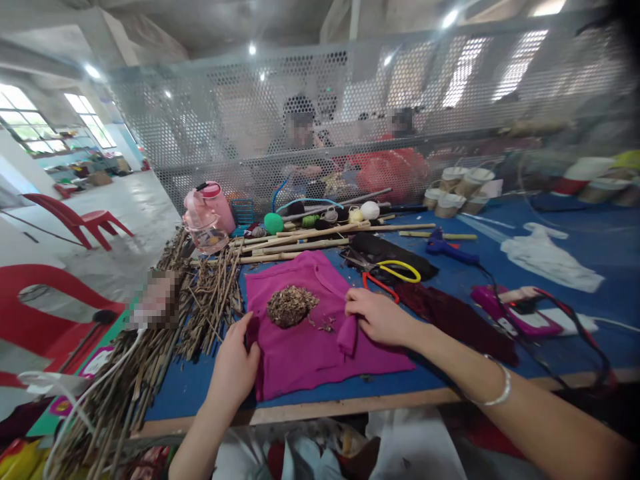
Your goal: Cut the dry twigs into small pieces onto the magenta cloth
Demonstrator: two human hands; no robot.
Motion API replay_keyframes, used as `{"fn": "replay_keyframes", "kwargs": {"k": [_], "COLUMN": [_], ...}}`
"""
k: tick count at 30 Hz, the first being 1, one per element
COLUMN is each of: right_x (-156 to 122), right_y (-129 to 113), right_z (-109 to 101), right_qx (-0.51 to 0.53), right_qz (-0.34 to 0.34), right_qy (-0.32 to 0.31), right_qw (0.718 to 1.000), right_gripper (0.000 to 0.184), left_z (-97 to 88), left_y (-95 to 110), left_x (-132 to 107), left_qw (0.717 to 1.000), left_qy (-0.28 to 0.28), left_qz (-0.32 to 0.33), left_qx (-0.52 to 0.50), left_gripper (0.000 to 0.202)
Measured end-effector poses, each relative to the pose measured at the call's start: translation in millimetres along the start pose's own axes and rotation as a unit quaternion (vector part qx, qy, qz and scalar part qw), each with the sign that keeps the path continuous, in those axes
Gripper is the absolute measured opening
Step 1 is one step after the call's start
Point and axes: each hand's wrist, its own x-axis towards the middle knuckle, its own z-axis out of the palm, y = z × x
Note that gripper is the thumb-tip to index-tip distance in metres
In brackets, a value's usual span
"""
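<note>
A magenta cloth (290, 370) lies spread on the blue tabletop, with a mound of dry, brown, chopped plant bits (291, 307) on it. Some crumbs lie loose to the right of the mound. My left hand (234, 360) is at the cloth's left edge, its thumb and fingers closed on the fabric. On the other side my right hand (383, 317) pinches a strip of the cloth's right part, which is gathered and folded over toward the middle. Beyond the right hand lie scissors (400, 270) with yellow and red handles, partly over black fabric (383, 250).
Bundles of dry twigs (210, 300) lie at the left, below a pink jug (207, 220). Bamboo sticks (300, 241) and yarn balls (273, 223) are behind. A blue glue gun (450, 248), dark red fabric (450, 320) and a power strip (530, 310) with cables occupy the right.
</note>
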Motion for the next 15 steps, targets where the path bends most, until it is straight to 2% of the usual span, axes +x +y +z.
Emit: {"fn": "replay_keyframes", "kwargs": {"k": [2, 4, 5, 6, 7, 11, 13, 15], "right_x": [-17.4, -35.8, -44.5, -52.2, -58.7, -70.2, -68.6, -63.8], "right_y": [0.2, -8.3, -15.1, -22.5, -29.8, -45.6, -45.4, -43.9], "right_z": [-6.5, -9.3, -8.5, -6.0, -2.0, 16.2, 15.6, 5.8], "right_qx": [0.031, 0.066, 0.088, 0.113, 0.131, 0.131, 0.135, 0.160], "right_qz": [0.025, 0.045, 0.041, 0.033, 0.022, 0.049, 0.055, 0.051], "right_qy": [0.039, 0.060, 0.043, -0.002, -0.034, -0.029, -0.040, -0.075], "right_qw": [0.998, 0.995, 0.994, 0.993, 0.991, 0.990, 0.988, 0.983], "right_gripper": [0.032, 0.027, 0.018, 0.009, 0.007, 0.014, 0.019, 0.022], "left_z": [0.2, -0.9, -2.1, -3.6, -5.3, -11.9, -13.3, -12.6], "left_y": [2.2, 6.3, 9.3, 12.9, 16.7, 28.7, 28.7, 24.4], "left_x": [-0.9, -3.1, -4.8, -6.9, -9.0, -16.5, -18.0, -18.3], "left_qw": [1.000, 0.999, 0.998, 0.997, 0.995, 0.988, 0.989, 0.993], "left_qy": [0.005, 0.005, 0.003, 0.002, 0.000, 0.014, 0.025, 0.019], "left_qz": [0.014, 0.017, 0.012, 0.004, -0.007, -0.044, -0.034, -0.001], "left_qx": [0.024, 0.050, 0.065, 0.081, 0.099, 0.150, 0.144, 0.115], "left_gripper": [0.051, 0.049, 0.047, 0.046, 0.044, 0.044, 0.043, 0.040]}}
